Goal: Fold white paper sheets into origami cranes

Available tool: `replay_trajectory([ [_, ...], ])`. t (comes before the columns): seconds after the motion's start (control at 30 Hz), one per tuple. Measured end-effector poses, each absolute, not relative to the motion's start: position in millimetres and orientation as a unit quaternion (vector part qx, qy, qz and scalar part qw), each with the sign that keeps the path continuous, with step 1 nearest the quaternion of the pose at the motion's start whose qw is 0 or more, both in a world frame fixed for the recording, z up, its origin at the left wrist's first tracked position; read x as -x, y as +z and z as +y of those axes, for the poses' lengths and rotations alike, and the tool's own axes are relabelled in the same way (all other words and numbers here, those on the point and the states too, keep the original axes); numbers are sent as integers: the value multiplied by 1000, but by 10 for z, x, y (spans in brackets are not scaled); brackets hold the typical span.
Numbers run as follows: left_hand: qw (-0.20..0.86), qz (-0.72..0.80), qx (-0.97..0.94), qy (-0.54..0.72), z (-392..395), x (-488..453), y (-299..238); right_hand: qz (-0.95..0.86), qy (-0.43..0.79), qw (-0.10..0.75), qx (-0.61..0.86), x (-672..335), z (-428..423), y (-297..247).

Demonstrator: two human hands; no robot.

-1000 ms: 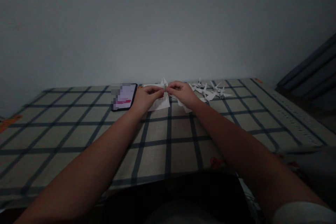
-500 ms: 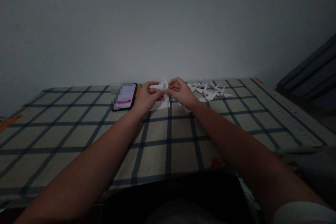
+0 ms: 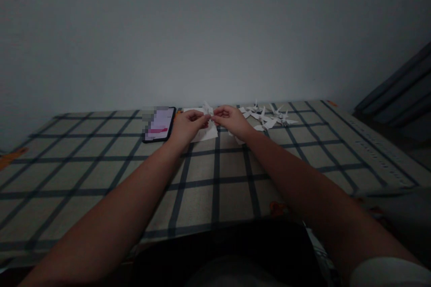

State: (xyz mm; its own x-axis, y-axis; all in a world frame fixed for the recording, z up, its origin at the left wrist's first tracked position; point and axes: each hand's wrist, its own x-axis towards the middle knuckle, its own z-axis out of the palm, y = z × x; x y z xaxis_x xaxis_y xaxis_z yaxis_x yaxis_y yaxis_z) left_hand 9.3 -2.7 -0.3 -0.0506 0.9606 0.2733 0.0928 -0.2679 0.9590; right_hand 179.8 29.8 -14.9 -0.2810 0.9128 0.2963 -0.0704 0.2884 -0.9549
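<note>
My left hand (image 3: 186, 125) and my right hand (image 3: 230, 120) meet at the far middle of the checked cloth, fingers pinched from both sides on a small white folded paper piece (image 3: 208, 110). Its points stick up between the fingertips. Under the hands lie flat white paper sheets (image 3: 209, 133). Several finished white paper cranes (image 3: 269, 116) stand just right of my right hand.
A black phone (image 3: 159, 123) with a lit pink-and-white screen lies left of my left hand. The checked cloth (image 3: 101, 161) covers a surface against a plain wall. Dark slanted panels (image 3: 400, 89) stand at the far right. A dark garment fills the near bottom edge.
The hands lifted and spread slightly half a second ago, then drew back together; the paper piece sits a little lower now. The arms have barely shifted.
</note>
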Motion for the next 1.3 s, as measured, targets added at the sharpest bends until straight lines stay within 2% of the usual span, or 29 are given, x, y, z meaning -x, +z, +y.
replay_trajectory([
  [0.3,346,459,-591,566,-4,-53,-10,-688,409,474,367,-1825,254,-100],
  [0.57,420,448,-552,564,-33,-111,-17,-733,280,500,367,-1821,188,-76],
  [0.83,441,421,-546,575,-16,-94,-29,-738,271,506,355,-1824,182,-76],
  [1.2,395,419,-602,554,-39,-113,-10,-764,238,501,330,-1836,161,-37],
  [1.3,433,403,-563,577,22,-88,-34,-775,233,499,311,-1833,140,-23],
])
